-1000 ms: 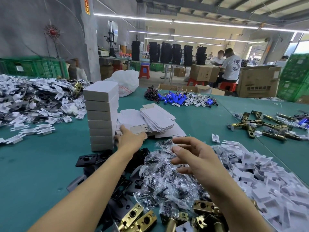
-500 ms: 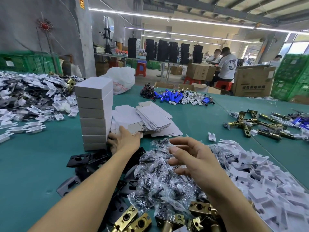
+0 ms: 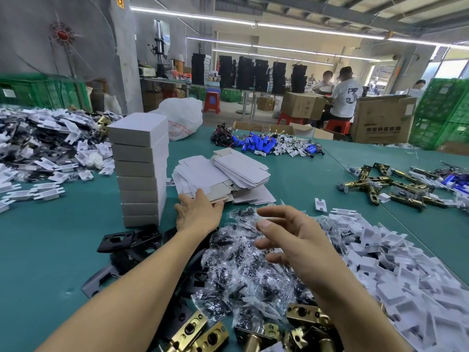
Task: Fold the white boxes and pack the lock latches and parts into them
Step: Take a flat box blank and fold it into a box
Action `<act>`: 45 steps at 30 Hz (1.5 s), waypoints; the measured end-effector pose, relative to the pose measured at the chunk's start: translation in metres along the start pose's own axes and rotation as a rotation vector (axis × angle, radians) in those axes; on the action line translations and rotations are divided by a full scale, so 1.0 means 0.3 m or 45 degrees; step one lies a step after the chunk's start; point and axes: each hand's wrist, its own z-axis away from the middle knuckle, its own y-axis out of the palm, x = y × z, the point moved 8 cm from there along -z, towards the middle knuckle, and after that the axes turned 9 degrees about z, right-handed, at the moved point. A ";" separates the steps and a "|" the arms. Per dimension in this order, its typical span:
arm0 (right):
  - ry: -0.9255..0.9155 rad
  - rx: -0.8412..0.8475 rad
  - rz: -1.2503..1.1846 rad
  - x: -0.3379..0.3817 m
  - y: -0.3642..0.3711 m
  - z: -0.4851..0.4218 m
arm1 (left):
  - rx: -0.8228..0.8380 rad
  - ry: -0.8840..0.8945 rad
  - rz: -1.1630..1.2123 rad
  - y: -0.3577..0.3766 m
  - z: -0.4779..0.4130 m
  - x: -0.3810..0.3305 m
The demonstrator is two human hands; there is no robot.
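While the fingers of the left hand lie stretched, close together, over the near side of the flat box blanks, I cannot tell whether the thumb has hooked under a sheet. The right hand hovers with its fingers loosely spread and slightly curled, holding nothing, above the bagged parts heaped toward the near edge of the table. Just left of the left hand stands a tall stack of folded white boxes, all closed, so a fair run of packing looks finished. Much seems left: the blanks make a thick pile near the table's middle, brass latches lie loose at the near edge beside black plates, more latches sprawl toward the right edge, and white plastic pieces spill along the near right. My guess is the step in hand is drawing one blank off the pile to fold it; no open box waits for filling.
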 end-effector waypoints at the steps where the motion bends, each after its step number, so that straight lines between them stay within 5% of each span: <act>1: 0.000 -0.002 0.000 0.001 -0.002 0.000 | 0.018 0.004 0.004 0.003 -0.002 -0.003; 15: 0.007 -0.036 -0.005 0.005 -0.027 0.003 | 0.067 -0.113 0.435 -0.032 -0.080 0.018; 25: 0.035 -0.050 0.050 0.001 -0.017 0.004 | 0.163 0.096 0.032 0.027 -0.057 -0.025; 29: 0.049 -0.066 0.094 -0.005 -0.025 0.005 | 0.052 0.129 -0.090 0.021 -0.049 -0.041; 32: 0.079 -0.089 0.259 -0.022 -0.032 0.001 | -0.089 0.297 -0.209 0.002 -0.057 -0.104; 39: 0.119 -0.004 1.027 -0.084 -0.025 0.004 | 0.112 0.502 -0.525 0.091 -0.061 -0.159; 45: 0.107 0.034 1.117 -0.095 -0.020 0.000 | -0.045 0.624 -0.801 0.070 -0.024 -0.212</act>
